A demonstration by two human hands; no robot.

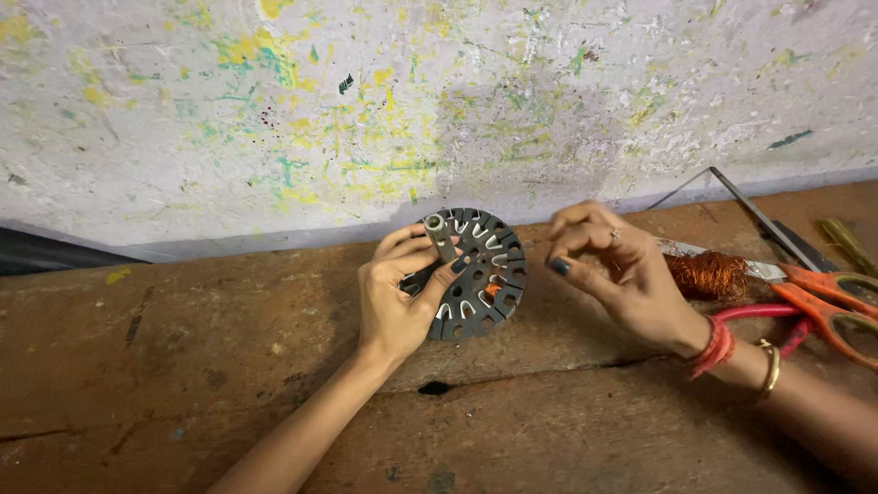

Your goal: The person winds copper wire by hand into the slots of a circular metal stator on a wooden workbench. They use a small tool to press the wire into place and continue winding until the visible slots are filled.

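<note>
My left hand (398,297) holds a round dark metal stator core (476,274) upright over the wooden bench, thumb across its face. The core has slots around its rim, several small holes, and a pale metal shaft sticking out near the top. A small orange bit shows in one slot. My right hand (613,270) hovers just to the right of the core, fingers pinched together as if on a fine wire that I cannot make out. It wears a ring, a red thread bracelet and a gold bangle.
A tangle of copper wire (709,273) lies right of my right hand. Orange-handled scissors (828,297) and a thin metal blade (759,220) rest at the far right. The worn wooden bench (229,338) meets a paint-spattered wall (366,110).
</note>
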